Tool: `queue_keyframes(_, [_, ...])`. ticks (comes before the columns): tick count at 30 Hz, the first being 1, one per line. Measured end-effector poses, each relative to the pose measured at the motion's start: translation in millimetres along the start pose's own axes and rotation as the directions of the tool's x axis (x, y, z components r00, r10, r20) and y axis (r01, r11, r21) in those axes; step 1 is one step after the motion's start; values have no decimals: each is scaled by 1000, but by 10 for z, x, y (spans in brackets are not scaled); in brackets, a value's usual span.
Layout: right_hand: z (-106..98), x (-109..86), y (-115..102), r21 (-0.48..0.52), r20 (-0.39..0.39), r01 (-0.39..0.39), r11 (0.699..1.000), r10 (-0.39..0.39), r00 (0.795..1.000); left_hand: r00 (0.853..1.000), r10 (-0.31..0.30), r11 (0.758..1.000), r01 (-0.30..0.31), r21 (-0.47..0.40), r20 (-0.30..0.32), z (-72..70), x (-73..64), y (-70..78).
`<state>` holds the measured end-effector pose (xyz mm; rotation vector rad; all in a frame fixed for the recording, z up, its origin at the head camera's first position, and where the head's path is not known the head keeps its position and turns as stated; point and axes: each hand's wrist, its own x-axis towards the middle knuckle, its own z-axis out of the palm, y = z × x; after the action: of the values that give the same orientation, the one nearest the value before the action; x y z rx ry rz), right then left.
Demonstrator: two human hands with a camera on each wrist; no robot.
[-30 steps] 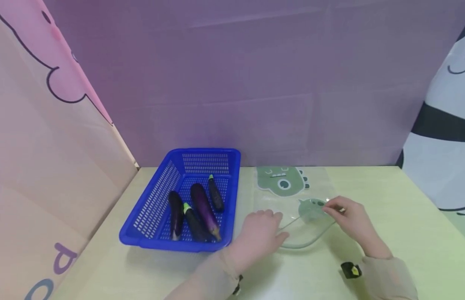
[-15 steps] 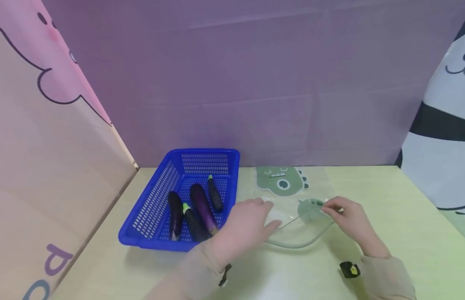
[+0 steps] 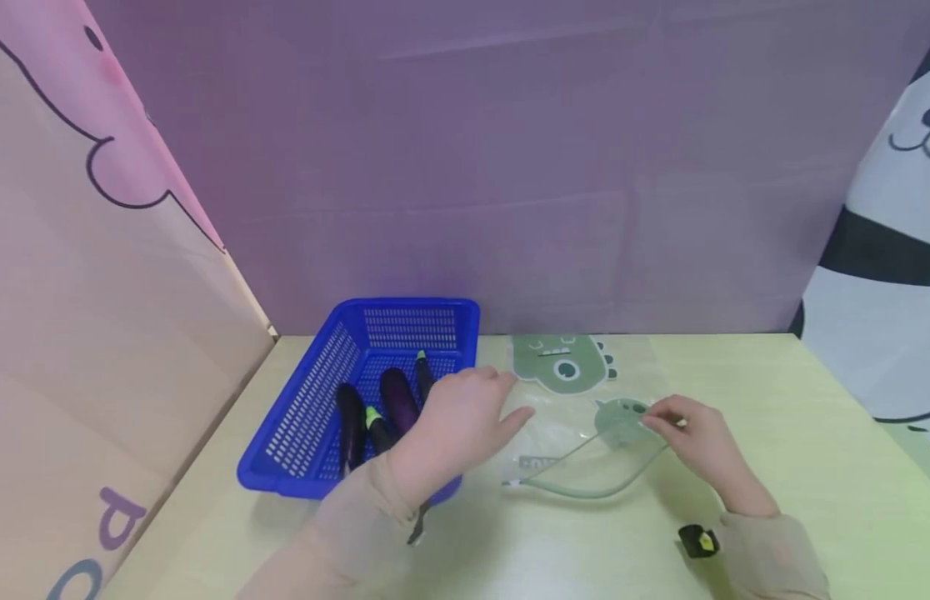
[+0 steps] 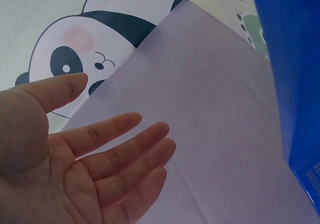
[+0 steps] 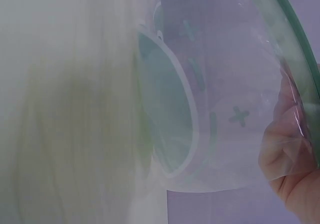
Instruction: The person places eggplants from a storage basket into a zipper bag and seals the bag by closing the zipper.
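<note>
My right hand (image 3: 693, 433) pinches the rim of a clear plastic zip bag (image 3: 621, 423) with green dinosaur print. The bag lies on the table with its green-edged mouth spread apart, and the right wrist view looks through its film (image 5: 235, 149). My left hand (image 3: 457, 417) is over the right side of a blue basket (image 3: 468, 333), fingers extended, nothing in it. In the left wrist view its palm (image 4: 75, 184) faces the camera with fingers apart. Several dark purple eggplants (image 3: 350, 425) lie in the basket, some partly hidden by the left hand and forearm.
The pale wooden table (image 3: 772, 400) meets a purple backdrop (image 3: 555, 167) at its far edge. A cartoon panda panel (image 3: 885, 317) stands on the right and a pink printed panel (image 3: 120, 333) on the left. The basket's slotted wall rises beside the left hand.
My left hand has let go of the bag's left side and moved left and away from me, over the basket. My right hand has stayed on the bag's rim.
</note>
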<state>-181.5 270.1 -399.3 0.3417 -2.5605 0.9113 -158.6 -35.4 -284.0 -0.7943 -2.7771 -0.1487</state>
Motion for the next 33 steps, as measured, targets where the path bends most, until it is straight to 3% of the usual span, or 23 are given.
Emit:
queue_keyframes(7, [6, -3, 3, 1, -2, -2, 1000, 2, 1000, 999, -31, 999, 31, -29, -8, -55, 57, -115])
queue_keyframes(12, [8, -7, 9, 7, 20, -24, 1000, 24, 1000, 996, -93, 993, 92, -71, -11, -57, 131, -239])
queue_keyframes(19, [5, -15, 3, 4, 27, -31, 1000, 31, 999, 978, -204, 968, 207, -141, 31, -50, 242, -388])
queue_keyframes(27, [20, -14, 21, 7, 29, -33, 999, 33, 999, 963, -267, 947, 267, -178, 28, 27, 373, -583])
queue_keyframes(33, [16, -11, 22, -5, 50, -50, 999, 50, 998, 940, -334, 917, 342, -205, 73, 51, 467, -721])
